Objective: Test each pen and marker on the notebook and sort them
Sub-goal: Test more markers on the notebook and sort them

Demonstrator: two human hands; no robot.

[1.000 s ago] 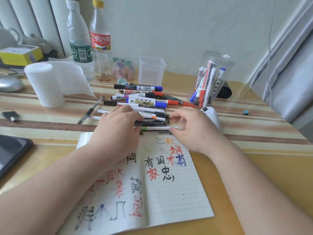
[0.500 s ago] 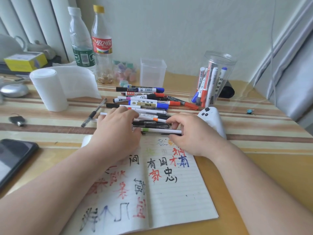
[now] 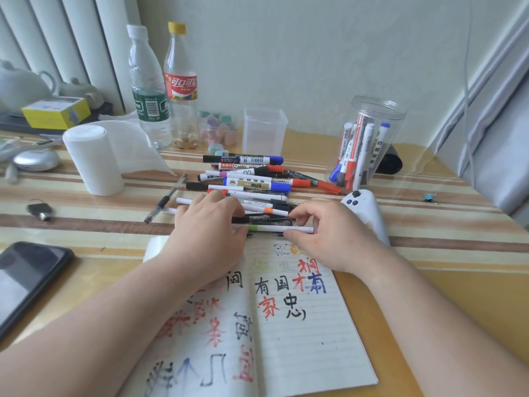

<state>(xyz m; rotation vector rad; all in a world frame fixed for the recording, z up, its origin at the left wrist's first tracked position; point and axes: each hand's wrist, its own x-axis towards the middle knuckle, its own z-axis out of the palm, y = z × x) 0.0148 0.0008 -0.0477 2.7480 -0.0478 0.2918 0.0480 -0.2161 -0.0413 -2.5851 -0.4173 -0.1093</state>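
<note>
Pens point(image 3: 246, 179) behind notebook point(image 3: 309, 339), jar point(image 3: 369, 138) right.

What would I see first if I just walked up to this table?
A messy pile of markers mid-table, just beyond the notebook full of red, black and blue characters. The left hand and right hand meet at a white pen with a green band. A clear jar of markers stands to the right.

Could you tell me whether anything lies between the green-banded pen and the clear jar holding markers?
Yes: the white controller lies between the green-banded pen and the clear jar; carrying the pen above it should probably clear it.
</note>
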